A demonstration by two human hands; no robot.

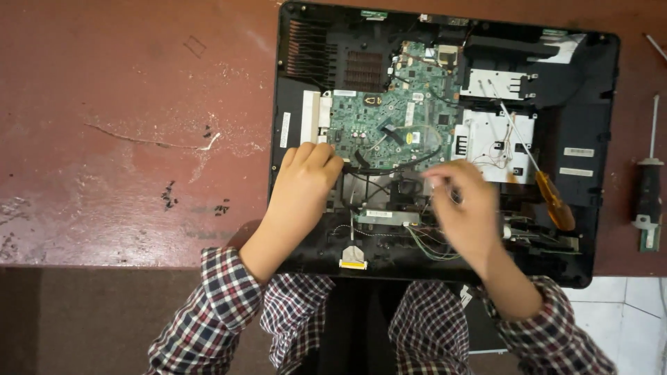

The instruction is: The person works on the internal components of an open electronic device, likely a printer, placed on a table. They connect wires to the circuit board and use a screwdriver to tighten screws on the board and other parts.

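An opened black computer case [590, 139] lies on a reddish-brown table, with a green circuit board [389, 111] in its middle. My left hand [302, 187] rests on the case at the board's lower left corner, fingers curled against the board's edge. My right hand [465, 205] is blurred and hovers just below the board's lower right. Its fingers are pinched near black cables [396, 167]; what they hold cannot be made out. Green and white wires [427, 243] trail under that hand.
An orange-handled screwdriver [549, 194] lies inside the case on silver metal plates [497, 139]. A black-handled screwdriver [649, 180] lies on the table [104, 104] to the right of the case. A flat ribbon connector [353, 257] sits near the case's front edge. Small debris dots the table's left.
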